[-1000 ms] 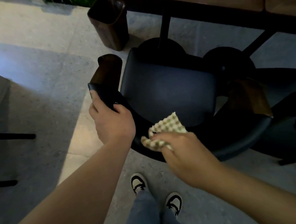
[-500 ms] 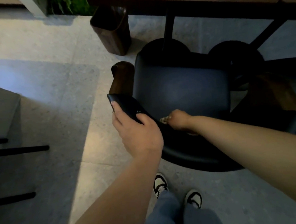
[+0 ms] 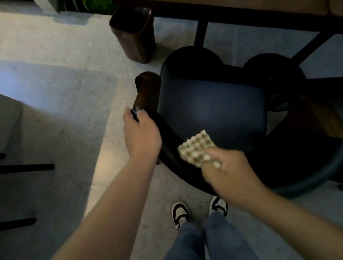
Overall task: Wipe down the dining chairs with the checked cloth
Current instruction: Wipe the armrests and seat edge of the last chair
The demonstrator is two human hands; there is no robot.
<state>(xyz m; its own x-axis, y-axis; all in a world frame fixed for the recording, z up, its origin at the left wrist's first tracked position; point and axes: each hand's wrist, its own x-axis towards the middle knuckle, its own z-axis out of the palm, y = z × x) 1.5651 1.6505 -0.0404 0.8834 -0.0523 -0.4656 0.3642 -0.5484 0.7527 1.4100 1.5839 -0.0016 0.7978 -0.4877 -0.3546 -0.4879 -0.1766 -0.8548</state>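
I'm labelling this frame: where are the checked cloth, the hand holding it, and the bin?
checked cloth (image 3: pixel 195 147): head view, middle of the exposed part.
right hand (image 3: pixel 225 170): head view, back of hand.
bin (image 3: pixel 134 36): head view, front wall.

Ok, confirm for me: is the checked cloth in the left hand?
No, the right hand holds the checked cloth against the chair's curved backrest, while the left hand grips that backrest's end.
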